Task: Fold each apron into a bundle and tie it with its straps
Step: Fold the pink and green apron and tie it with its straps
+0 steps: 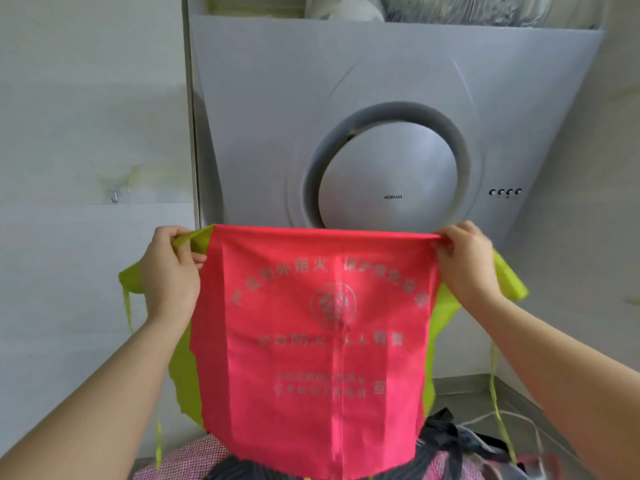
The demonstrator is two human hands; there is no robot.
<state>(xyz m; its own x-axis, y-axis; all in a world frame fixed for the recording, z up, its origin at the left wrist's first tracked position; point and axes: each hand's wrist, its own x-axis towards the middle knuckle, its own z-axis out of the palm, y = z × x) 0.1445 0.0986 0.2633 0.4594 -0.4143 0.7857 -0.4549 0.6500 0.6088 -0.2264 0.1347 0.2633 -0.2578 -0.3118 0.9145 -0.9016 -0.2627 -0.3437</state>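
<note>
Your left hand (169, 271) and right hand (464, 265) each pinch a top corner of the red apron (311, 341), fingers curled over its edge, holding it up spread flat before the range hood (381, 98). Its lime-green straps (498, 410) dangle. Other aprons (194, 459) lie heaped on the bench (512, 396) below.
</note>
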